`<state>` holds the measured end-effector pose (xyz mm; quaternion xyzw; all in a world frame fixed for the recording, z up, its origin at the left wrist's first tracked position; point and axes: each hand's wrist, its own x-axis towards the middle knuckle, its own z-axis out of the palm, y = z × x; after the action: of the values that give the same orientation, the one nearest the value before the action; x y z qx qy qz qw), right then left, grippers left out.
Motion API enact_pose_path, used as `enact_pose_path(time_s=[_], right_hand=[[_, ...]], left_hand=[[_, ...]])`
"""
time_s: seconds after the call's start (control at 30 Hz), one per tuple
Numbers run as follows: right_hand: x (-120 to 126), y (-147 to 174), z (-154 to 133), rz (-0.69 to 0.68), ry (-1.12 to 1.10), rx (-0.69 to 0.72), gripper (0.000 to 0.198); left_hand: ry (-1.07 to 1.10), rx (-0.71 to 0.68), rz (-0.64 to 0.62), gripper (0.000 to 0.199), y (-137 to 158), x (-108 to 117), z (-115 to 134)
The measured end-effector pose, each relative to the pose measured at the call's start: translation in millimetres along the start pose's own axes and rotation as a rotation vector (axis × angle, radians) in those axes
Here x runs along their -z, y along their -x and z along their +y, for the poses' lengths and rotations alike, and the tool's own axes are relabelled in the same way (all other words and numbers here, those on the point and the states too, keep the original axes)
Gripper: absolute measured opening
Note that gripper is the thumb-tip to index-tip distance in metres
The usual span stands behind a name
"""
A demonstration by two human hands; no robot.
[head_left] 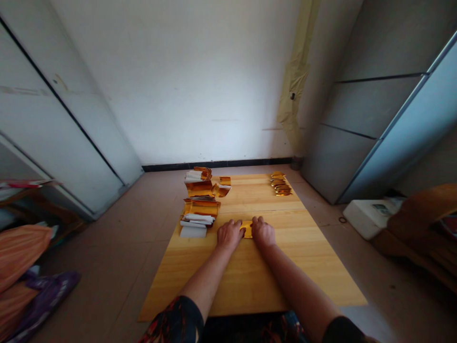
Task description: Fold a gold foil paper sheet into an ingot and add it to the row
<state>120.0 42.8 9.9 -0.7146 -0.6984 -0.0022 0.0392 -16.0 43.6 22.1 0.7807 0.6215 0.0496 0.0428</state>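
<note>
A small piece of gold foil paper (pixel 246 229) lies on the wooden table top between my two hands. My left hand (pixel 230 234) grips its left edge with curled fingers. On the opposite side, my right hand (pixel 263 231) is closed on the right edge. Fingers cover both ends of the paper, so only its middle shows. Left of my hands are loose stacks of gold foil sheets (pixel 202 207) with white backs, some curled. At the far right of the table sits a row of folded gold paper pieces (pixel 281 184).
The wooden table top (pixel 250 281) stands near a white wall (pixel 200 85). A grey refrigerator (pixel 371 109) is at the right, with a white box (pixel 367 218) on the floor. White cabinet doors (pixel 71 109) and orange and purple bags (pixel 24 257) are at the left.
</note>
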Motion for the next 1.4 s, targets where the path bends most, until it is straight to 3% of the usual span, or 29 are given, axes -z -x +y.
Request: enact_pose_path(time_s=[0.17, 0.3, 0.4, 0.47, 0.57, 0.73, 0.83, 0.9, 1.07, 1.4], right_hand=[[-2.2, -0.1, 0.8, 0.006, 0.011, 0.003, 0.02], [-0.7, 0.5, -2.0, 0.017, 0.013, -0.019, 0.022], [3.4, 1.9, -1.9, 0.026, -0.004, -0.062, 0.021], [5.4, 2.9, 1.5, 0.037, -0.028, -0.078, 0.018], [4.7, 3.5, 11.8, 0.046, -0.066, -0.077, 0.017], [0.8, -1.5, 31.2, 0.047, -0.197, -0.058, 0.015], [4.3, -5.4, 36.2, 0.034, -0.31, -0.116, 0.016], [8.4, -4.2, 35.0, 0.041, -0.377, -0.13, 0.02], [12.3, 14.1, 19.5, 0.091, -0.406, 0.006, 0.04], [9.5, 21.2, 4.5, 0.074, -0.413, -0.141, 0.046]], left_hand=[[0.003, 0.009, 0.015, 0.03, 0.7, 1.2, 0.3], [-0.013, 0.005, 0.121, 0.035, 2.6, 2.4, 1.1], [-0.021, -0.066, 0.164, 0.022, 1.6, 2.0, 1.0], [-0.01, -0.152, 0.153, 0.012, -1.1, 0.2, 1.1], [0.023, -0.246, 0.108, 0.013, -6.4, -3.8, 1.0], [0.054, -0.267, 0.096, 0.011, -5.5, -4.0, -2.1], [0.064, -0.28, 0.109, 0.009, 2.3, -0.4, -2.5], [0.049, -0.253, 0.113, 0.011, 7.2, 0.5, -0.4], [0.011, -0.208, 0.138, 0.012, 10.9, -3.4, 5.3], [0.016, -0.216, 0.158, 0.01, 11.6, -4.8, 3.1]])
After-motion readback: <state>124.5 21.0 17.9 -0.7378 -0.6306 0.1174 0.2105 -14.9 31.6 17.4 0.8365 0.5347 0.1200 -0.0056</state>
